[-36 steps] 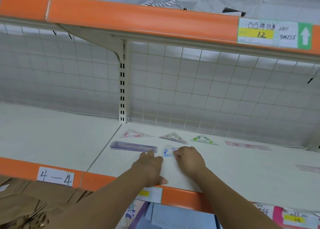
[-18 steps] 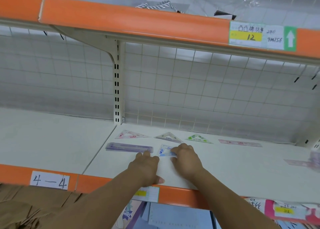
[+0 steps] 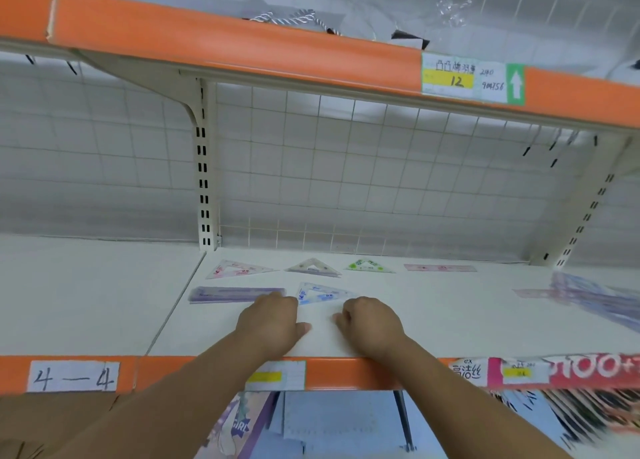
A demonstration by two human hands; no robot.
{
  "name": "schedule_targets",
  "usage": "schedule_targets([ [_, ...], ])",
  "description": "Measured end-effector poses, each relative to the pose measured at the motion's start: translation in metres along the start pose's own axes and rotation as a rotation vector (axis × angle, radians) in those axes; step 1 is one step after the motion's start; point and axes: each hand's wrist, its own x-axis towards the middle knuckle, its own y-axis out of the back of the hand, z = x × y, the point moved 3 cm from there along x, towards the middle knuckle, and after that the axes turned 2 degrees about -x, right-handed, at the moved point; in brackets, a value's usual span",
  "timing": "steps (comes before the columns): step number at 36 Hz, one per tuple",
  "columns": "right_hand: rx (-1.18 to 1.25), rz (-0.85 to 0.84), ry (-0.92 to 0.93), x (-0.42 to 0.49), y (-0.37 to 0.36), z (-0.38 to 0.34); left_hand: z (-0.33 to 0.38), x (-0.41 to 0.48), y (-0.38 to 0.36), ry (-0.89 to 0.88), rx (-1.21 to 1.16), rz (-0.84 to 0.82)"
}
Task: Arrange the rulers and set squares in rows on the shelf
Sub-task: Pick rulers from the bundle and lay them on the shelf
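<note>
Both hands have drawn back from the blue set square (image 3: 320, 293), now free at mid-frame on the shelf (image 3: 450, 323), just right of the purple ruler (image 3: 237, 294). Left hand (image 3: 268, 323) lies flat; right hand (image 3: 370, 323) has its grip curled on nothing. Light, stiff, slippery plastic, I judge: pinch a corner.

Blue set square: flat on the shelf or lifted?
Flat. The set square lies on the shelf beside the purple ruler; neither the left hand nor the right hand grips it.

Head view, close, facing shelf (image 3: 450, 320)
</note>
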Motion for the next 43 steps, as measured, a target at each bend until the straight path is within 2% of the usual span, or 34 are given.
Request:
schedule_targets([
  [11,0.004,0.018,-0.111,-0.032,0.012,0.013,0.014,-0.002,0.002,-0.104,0.011,0.001],
  [23,0.013,0.094,-0.188,-0.061,0.021,0.046,0.066,-0.011,-0.005,-0.184,0.029,-0.002],
  [43,0.024,0.132,-0.133,-0.124,0.062,0.233,0.263,-0.018,-0.040,-0.161,-0.011,0.052],
])
